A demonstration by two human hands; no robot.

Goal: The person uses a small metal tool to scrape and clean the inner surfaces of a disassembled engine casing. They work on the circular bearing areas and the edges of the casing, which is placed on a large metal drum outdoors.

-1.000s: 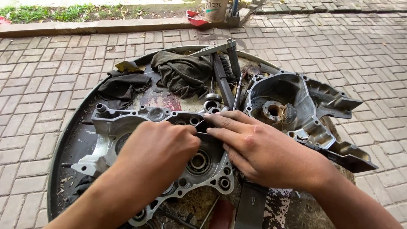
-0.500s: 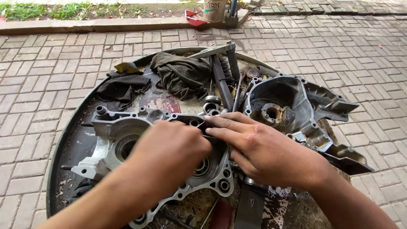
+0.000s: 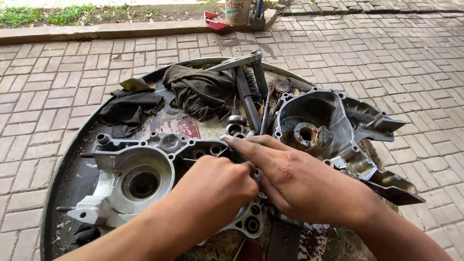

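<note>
Comparing with a second ago, the left hand (image 3: 212, 191) has slid a bit to the right and up across the grey engine case half (image 3: 140, 181), so more of the big round bearing bore (image 3: 141, 185) on its left side is showing now, while the right hand (image 3: 309, 186) has barely budged. Both hands are bunched together over the middle of that casting, knuckles up, and the left one's fingers are curled in tight on something small at the case surface; I honestly can't tell what it is, since the hand covers it. The right hand's fingers (image 3: 246, 145) lie stretched out flat and together, pressing down on the casting just beside the left hand, more like steadying than gripping. My read is that the small shift means the work is all in one spot near the centre holes, not moving around the case. The casting itself lies flat on the round, grimy bench (image 3: 67, 188), nearest the camera. Just past the hands sits a second case half (image 3: 333, 128), hollow side up, to the right. Behind that are a couple of loose bearing rings (image 3: 235, 127), a long ratchet handle (image 3: 241, 63), and two dirty dark rags (image 3: 198, 92). Farther off it's brick paving (image 3: 72, 63) and a strip of grass (image 3: 48, 14).
</note>
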